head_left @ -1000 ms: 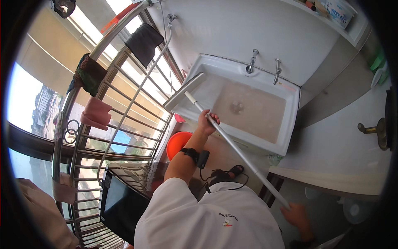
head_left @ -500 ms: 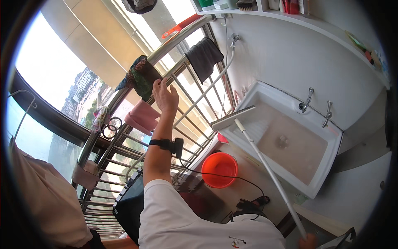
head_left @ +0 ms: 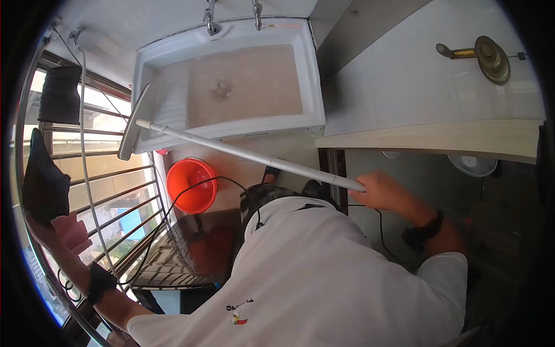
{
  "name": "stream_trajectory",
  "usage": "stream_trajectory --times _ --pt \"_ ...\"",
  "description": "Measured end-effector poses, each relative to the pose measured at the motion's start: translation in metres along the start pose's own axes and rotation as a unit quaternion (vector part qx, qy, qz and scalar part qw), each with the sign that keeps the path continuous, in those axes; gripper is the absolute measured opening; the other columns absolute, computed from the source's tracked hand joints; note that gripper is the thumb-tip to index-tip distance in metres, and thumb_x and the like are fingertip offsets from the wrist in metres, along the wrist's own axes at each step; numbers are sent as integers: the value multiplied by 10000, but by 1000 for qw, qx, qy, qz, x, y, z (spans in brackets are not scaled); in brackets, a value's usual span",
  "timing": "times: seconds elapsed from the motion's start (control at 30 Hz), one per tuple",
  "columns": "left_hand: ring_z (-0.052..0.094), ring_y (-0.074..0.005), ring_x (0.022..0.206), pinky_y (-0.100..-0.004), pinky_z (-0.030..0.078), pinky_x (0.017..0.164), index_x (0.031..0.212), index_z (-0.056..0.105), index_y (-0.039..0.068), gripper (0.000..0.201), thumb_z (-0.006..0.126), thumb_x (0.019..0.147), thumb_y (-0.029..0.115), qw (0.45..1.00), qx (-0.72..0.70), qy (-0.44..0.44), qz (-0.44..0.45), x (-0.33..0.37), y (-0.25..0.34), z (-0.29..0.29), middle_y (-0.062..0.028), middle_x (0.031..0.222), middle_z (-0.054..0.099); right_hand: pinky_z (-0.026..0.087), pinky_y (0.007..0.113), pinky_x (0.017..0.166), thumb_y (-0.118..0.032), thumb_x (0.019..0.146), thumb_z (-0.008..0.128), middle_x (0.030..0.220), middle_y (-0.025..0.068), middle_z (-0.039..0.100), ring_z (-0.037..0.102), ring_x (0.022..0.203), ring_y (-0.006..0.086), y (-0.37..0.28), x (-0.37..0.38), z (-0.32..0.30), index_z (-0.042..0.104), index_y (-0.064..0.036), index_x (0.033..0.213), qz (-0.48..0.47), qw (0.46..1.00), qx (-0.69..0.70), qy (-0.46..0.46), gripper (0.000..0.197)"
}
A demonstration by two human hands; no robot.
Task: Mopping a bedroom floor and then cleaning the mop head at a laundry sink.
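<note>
My right hand (head_left: 381,194) is closed round the end of the white pole of a flat mop (head_left: 237,155). Its narrow grey head (head_left: 134,122) leans at the left front corner of a white sink (head_left: 315,87) holding shallow murky water. At the far left, my left hand (head_left: 39,224) is up by the railing, touching or just below a dark cloth (head_left: 45,176). Its fingers are dim and mostly hidden, so whether it grips the cloth does not show. A pink cloth (head_left: 72,232) hangs beside that forearm.
A red-orange bucket (head_left: 192,186) stands on the floor below the sink. Two taps (head_left: 209,14) are on the wall. Metal railing bars (head_left: 110,173) run down the left, with a dark grey towel (head_left: 60,95) and a pale hose (head_left: 84,144). A black cable (head_left: 151,240) loops from my left wrist.
The view has swung right and down, bringing the sink to the top and my right hand on the pole into plain sight. My left hand now shows at the far left edge.
</note>
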State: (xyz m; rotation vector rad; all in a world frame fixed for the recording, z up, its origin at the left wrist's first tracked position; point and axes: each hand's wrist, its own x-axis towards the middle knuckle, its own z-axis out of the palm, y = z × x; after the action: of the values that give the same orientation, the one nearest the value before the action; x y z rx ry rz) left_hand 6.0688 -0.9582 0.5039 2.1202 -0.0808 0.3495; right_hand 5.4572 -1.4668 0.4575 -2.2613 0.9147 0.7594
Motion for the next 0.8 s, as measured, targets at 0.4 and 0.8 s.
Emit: stream_trajectory --times 0.4,0.8 --pt "553 -324 1209 -452 409 1050 1174 553 7 309 489 886 98 868 -388 -296 -91 -367 115 179 -176 1275 567 494 454 607 -330 860 661 682 178 643 638 651 376 33 -10 24 642 -15 775 -19 998 45 -47 327" --pt "386 -483 1325 -571 251 1095 1088 463 39 359 661 800 123 809 -232 -435 321 -595 132 244 -212 1376 511 510 484 667 -327 853 659 730 251 631 639 720 431 52 5 53 628 44 775 -157 987 21 17 380"
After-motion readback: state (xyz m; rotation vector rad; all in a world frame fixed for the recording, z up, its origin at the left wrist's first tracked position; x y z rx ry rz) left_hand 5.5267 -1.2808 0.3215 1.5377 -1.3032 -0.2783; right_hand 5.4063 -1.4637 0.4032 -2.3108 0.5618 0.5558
